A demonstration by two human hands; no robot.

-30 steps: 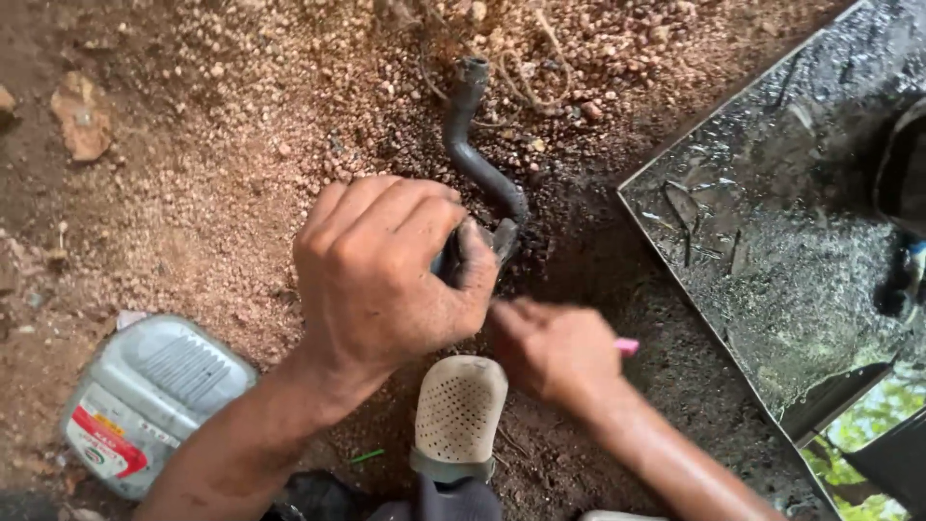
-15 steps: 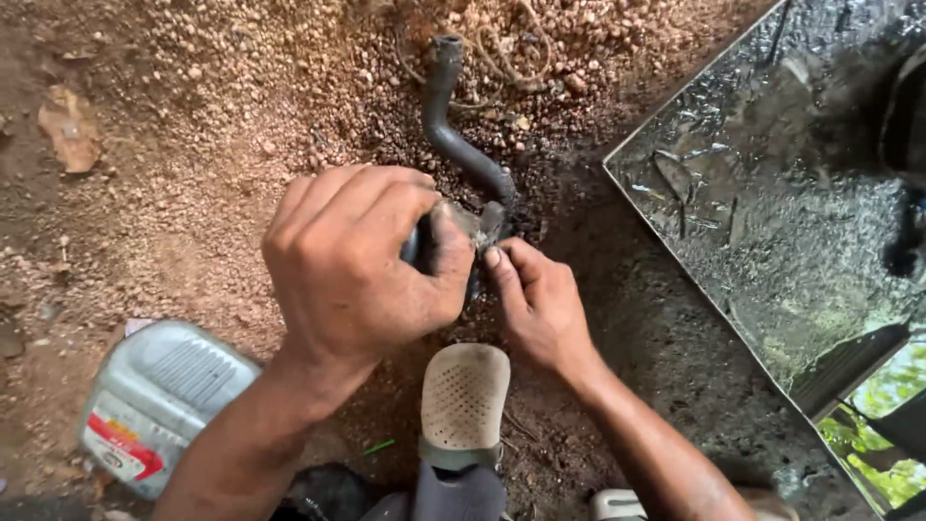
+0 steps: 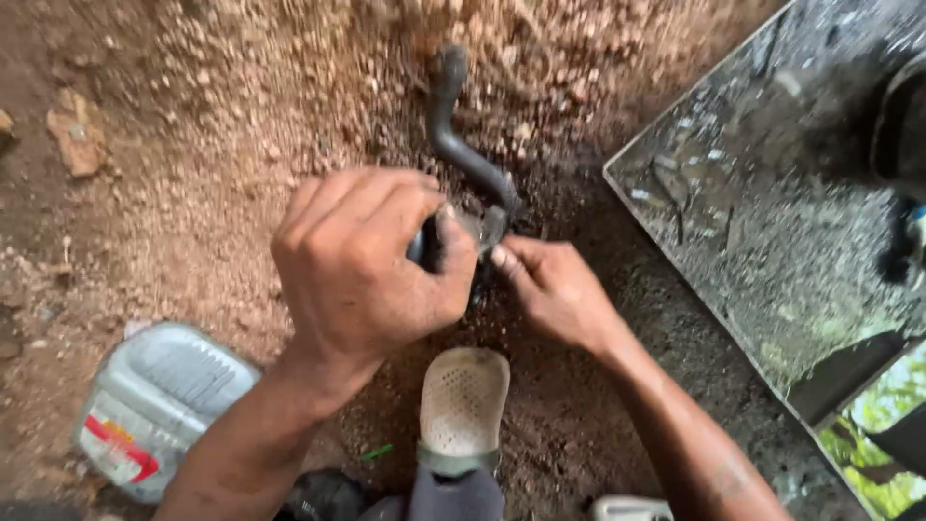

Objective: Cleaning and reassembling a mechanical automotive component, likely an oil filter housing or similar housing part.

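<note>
Far left, at about eight o'clock from the hands, a translucent grey plastic jug with a red label (image 3: 154, 410) lies on its side in the reddish gravelly dirt (image 3: 193, 116), near but apart from the work. A pale stone (image 3: 75, 140) sits at ten o'clock, well clear.

Left hand (image 3: 371, 265): curled tight, knuckles up, fingers wrapped round the near end of a dark bent metal lever (image 3: 461, 145). The grip looks meant to steady the piece against the ground; the lever's free end runs off toward twelve o'clock.

Below, at six o'clock, a beige perforated clog (image 3: 461, 405) is planted on the oily dark soil, likely bracing the stance.

Right hand (image 3: 555, 289): fingers partly bent, tips pressed at the lever's joint, just beside the left thumb. Whether it pinches something small, I cannot tell.

Right, at three o'clock, a grimy flat metal tray (image 3: 772, 241) rests apart from the hands.
</note>
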